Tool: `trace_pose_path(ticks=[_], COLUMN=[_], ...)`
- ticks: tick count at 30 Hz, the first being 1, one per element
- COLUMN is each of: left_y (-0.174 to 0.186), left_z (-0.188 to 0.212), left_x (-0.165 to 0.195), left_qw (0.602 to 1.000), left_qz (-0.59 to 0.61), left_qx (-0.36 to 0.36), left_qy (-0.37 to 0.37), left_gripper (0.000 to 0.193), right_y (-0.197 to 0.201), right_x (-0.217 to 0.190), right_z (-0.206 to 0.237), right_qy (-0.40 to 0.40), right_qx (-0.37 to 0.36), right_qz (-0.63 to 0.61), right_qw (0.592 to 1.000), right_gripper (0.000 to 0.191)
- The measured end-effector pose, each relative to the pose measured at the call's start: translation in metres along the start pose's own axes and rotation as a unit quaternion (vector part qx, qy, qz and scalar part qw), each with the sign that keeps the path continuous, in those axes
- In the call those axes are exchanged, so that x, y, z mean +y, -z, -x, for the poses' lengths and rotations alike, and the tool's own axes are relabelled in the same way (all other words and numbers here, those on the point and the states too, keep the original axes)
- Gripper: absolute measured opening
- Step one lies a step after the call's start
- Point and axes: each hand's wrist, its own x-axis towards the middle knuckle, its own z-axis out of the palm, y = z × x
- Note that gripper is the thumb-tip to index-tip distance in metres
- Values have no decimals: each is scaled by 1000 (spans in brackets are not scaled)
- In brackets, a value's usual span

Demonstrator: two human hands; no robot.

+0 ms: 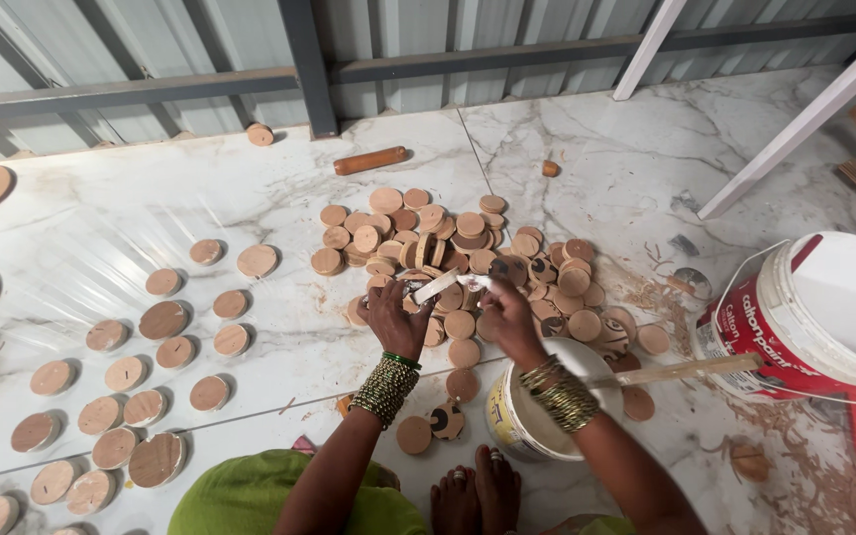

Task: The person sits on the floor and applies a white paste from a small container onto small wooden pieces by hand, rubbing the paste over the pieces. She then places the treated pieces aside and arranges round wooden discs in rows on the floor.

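A wooden disc (435,287) sits edge-up over the pile (468,263), pinched in the left hand (393,315); the right hand (509,315) grips a small brush (472,282) whose tip meets it. This looks like the coating step, so the next move calls for a steady turn of the disc. A paint tub (522,421) stands just below, finished discs (126,396) lie well left

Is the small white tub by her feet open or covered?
Open: the small white tub shows a bare round rim, with a wooden stick resting across it.
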Motion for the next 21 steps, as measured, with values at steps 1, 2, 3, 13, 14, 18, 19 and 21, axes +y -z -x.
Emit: trace_pose_path(ticks=[1,2,3,13,14,18,19,21], left_y=[0,0,-1,-5,-5,-3,-3,-3], left_z=[-1,-1,-1,1,2,1,1,1], left_x=[0,-1,-1,-6,-6,-3,-2,-1], left_qw=[999,996,998,997,997,999,999,999], left_qz=[-1,-2,1,9,9,26,24,19], left_qx=[33,64,52,54,55,25,22,21], left_qy=[-28,-56,-43,-47,-48,-18,-18,-28], left_gripper=[54,57,57,54,53,53,52,51], right_y=[-7,-13,-19,-63,-62,-44,-39,-35], right_x=[0,0,-4,-77,-75,-55,-50,-44], right_z=[-2,-2,-1,25,24,9,3,-4], right_qy=[3,5,6,249,246,114,65,-33], right_qx=[19,38,58,73,83,122,98,47], right_qz=[30,60,91,521,522,457,394,260], right_qw=[999,997,994,813,812,874,911,964], right_gripper=[40,42,44,47,48,58,59,60])
